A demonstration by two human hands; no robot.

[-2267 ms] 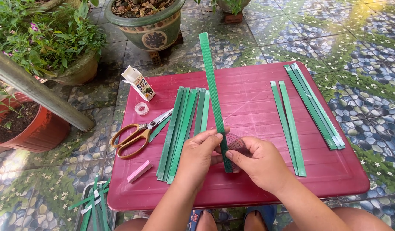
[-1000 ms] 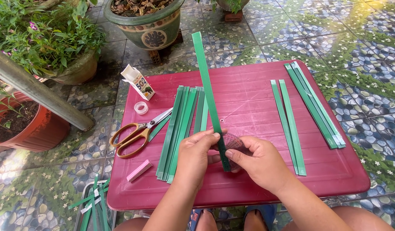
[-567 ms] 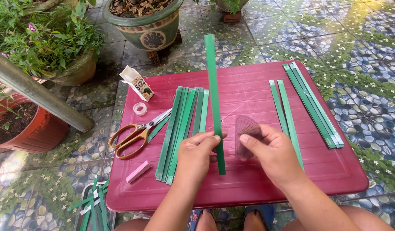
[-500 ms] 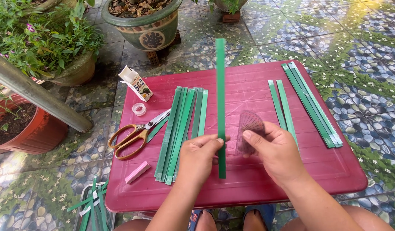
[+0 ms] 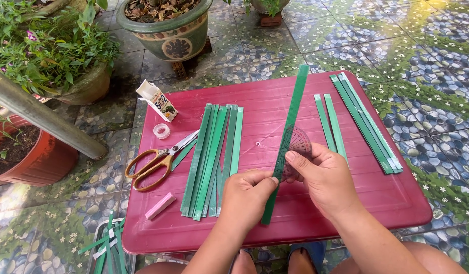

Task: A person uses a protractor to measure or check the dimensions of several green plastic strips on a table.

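Fingers of the left hand (image 5: 247, 195) are curled narrow and pinch the lower part of a long green strip (image 5: 287, 142), thumb tip against its left edge. Fingers of the right hand (image 5: 323, 177) hold a small clear protractor (image 5: 297, 144) flat against the same strip, thumb on its near edge. The strip lies slanted across the middle of the worktop (image 5: 397, 198), its far end reaching past the back rim.

To do this well, I judge the strip should stay pressed flat so it cannot pivot, and the protractor's straight edge should sit square to the strip's side before any mark is made. Pressure from both hands ought to be even; a thin strip like this will buckle or slide easily on smooth plastic.

That worktop is a low dark-red plastic table. Left of the hands lies a bundle of green strips (image 5: 211, 157); beside it are scissors (image 5: 158, 160) with yellowish handles, a small roll of clear tape (image 5: 161, 131), a little white carton (image 5: 157, 100) and a pink eraser (image 5: 161, 205). Two loose strips (image 5: 330, 122) and another bundle (image 5: 366, 124) lie to the right.

Around it is an outdoor tiled floor (image 5: 427, 45) patterned with pebbles and small white flowers, with potted plants (image 5: 57, 56) at the back left.
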